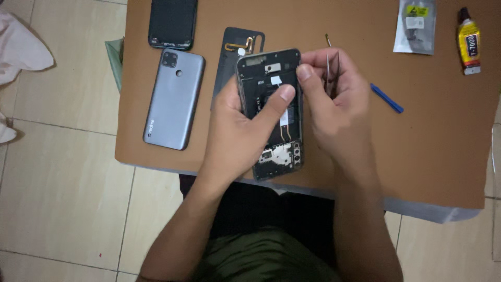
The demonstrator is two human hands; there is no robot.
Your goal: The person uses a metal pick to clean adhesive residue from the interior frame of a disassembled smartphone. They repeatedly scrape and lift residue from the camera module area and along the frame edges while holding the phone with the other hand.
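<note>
My left hand (237, 122) grips an opened phone body (271, 112) with its back removed, thumb pressed on the dark inner parts. My right hand (329, 99) holds metal tweezers (330, 65) and pinches the phone's upper right edge with thumb and forefinger. The phone is lifted over the brown table (417, 146), circuit board facing me.
On the table lie a grey phone back cover (174, 99), a black screen panel (173, 23), a dark inner plate with a flex cable (237, 47), a blue plastic pry tool (386, 98), a small clear bag (415, 26) and a tube of glue (468, 40). Tiled floor lies on the left.
</note>
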